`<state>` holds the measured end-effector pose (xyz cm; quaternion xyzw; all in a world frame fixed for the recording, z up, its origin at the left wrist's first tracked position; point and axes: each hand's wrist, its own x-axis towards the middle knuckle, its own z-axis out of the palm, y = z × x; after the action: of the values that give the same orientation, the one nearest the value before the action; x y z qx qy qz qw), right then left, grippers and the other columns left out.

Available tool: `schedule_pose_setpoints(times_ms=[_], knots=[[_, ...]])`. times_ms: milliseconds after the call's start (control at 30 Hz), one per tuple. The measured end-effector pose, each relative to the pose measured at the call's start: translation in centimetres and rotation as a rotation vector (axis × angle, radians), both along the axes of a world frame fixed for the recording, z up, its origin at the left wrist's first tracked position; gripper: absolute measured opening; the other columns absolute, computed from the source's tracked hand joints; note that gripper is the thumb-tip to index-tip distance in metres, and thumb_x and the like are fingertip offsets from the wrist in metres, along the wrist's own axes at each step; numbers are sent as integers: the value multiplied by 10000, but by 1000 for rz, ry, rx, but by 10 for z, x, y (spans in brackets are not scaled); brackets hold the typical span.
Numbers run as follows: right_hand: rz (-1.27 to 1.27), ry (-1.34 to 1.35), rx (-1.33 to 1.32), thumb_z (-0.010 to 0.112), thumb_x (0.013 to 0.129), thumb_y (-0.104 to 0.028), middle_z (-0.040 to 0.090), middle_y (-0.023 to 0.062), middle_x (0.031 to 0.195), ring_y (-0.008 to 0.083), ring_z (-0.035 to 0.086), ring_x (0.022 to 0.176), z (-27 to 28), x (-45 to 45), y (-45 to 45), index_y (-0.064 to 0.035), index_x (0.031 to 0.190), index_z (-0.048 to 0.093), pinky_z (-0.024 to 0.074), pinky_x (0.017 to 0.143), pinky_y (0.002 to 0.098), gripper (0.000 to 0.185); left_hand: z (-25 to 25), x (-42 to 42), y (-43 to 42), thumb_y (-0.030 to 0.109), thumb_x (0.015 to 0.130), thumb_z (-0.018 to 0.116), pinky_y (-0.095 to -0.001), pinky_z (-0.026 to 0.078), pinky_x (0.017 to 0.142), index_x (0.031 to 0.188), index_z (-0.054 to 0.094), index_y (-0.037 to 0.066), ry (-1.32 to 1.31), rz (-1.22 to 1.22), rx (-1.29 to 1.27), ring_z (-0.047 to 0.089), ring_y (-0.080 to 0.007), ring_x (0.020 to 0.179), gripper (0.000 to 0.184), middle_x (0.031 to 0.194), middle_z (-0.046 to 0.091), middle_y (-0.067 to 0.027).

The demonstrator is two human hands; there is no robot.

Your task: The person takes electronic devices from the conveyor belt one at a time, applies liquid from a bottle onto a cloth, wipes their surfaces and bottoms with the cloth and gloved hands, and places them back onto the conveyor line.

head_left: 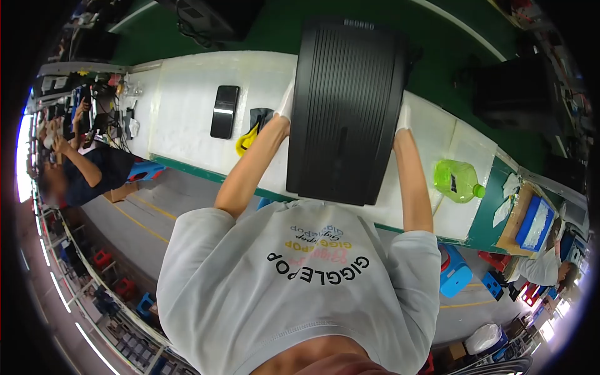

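Our left hand [285,112] and right hand [404,117] hold ribbed black box [347,112] by opposite sides, grip closed on it, fingertips hidden; pale worktop [181,119] beneath. Glossy flat phone [225,112] left, translucent green bottle [457,180] right.

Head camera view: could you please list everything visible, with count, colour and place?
Large ribbed case: one, black, between the hands
Long smooth-topped workbench: one, white with green edge, under the case
Flat rectangular phone: one, black, bench left
Yellow-and-grey item: one, beside left forearm
Translucent plastic bottle: one, light green, bench right
Rectangular plastic tray: one, blue, far right
Bulky box-like objects: at least two, black, beyond bench
Plastic stools: several, blue or red, floor
Co-workers: at least two, side edges
Background goods: too small to count
Printed shirt: one, light grey, bottom
Left hand, right hand: white-covered, at case sides, fingers mostly hidden
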<state>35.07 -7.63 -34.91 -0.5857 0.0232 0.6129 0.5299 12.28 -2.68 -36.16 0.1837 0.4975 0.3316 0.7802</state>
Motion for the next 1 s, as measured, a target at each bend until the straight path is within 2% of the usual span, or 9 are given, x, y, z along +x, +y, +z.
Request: schedule_pose_setpoints(times_ms=[67, 133, 200, 267, 467, 600, 700, 867, 1000], knots=[[-63, 53, -56, 349, 922, -580, 572, 90, 1233, 255, 554, 1056, -22, -10, -23, -59, 1290, 520, 453, 912, 357, 660, -27, -18, -17, 444, 951, 434, -317, 565, 627, 1177, 583, 66, -236, -22, -227, 653, -186, 776, 464, 970, 661, -80], [-11, 43, -108, 324, 963, -449, 584, 99, 1229, 243, 578, 1053, -25, -23, -47, -38, 1250, 547, 475, 894, 359, 548, -31, -17, -34, 447, 944, 441, -323, 561, 612, 1151, 595, 74, -96, 12, -258, 652, -192, 747, 454, 957, 664, -78], [4, 72, -77, 346, 961, -438, 592, 93, 1210, 242, 581, 1044, -34, -28, -64, -33, 1242, 549, 470, 900, 349, 533, -43, -22, -43, 451, 937, 449, -329, 557, 597, 1124, 608, 81, 44, 45, -284, 652, -197, 718, 444, 944, 668, -75], [-18, -12, -82, 361, 941, -498, 592, 103, 1204, 244, 579, 1044, -51, -31, -79, -39, 1275, 528, 453, 914, 328, 592, -72, -36, -46, 625, 891, 429, -336, 533, 651, 1099, 631, 88, 167, -75, -201, 630, -217, 753, 611, 940, 672, -74], [37, -182, -180, 345, 960, -388, 627, 111, 1150, 236, 604, 1011, -48, -34, -102, 15, 1227, 560, 454, 901, 329, 528, -68, -35, -54, 555, 918, 436, -342, 523, 691, 1113, 624, 96, 106, -30, -238, 623, -207, 799, 533, 960, 666, -62], [71, -250, -204, 347, 960, -386, 640, 119, 1119, 229, 606, 1003, -69, -33, -117, 48, 1204, 565, 453, 881, 332, 544, -58, -30, -60, 512, 939, 413, -332, 516, 716, 1122, 615, 99, 210, -30, -143, 616, -199, 831, 495, 1005, 659, -60], [49, -200, -172, 368, 944, -436, 643, 131, 1108, 228, 605, 1004, -77, -29, -121, 61, 1186, 572, 444, 876, 324, 590, -53, -27, -60, 443, 934, 454, -303, 496, 637, 1048, 620, 138, 227, 10, -128, 589, -154, 728, 366, 860, 628, -12], [306, -443, -214, 380, 896, -567, 624, 166, 1149, 272, 567, 1077, -68, -19, -117, 70, 1219, 550, 387, 945, 332, 735, -57, -28, -59, 414, 937, 457, -291, 492, 619, 1046, 622, 124, 204, -4, -31, 589, -147, 707, 351, 840, 633, -10], [158, -310, -182, 303, 923, -552, 555, 187, 1272, 297, 497, 1200, -84, -30, -120, 59, 1290, 495, 334, 1016, 348, 738, -70, -37, -58, 421, 929, 465, -293, 495, 652, 1057, 614, 85, 240, -73, -73, 601, -150, 754, 389, 888, 644, -33]])
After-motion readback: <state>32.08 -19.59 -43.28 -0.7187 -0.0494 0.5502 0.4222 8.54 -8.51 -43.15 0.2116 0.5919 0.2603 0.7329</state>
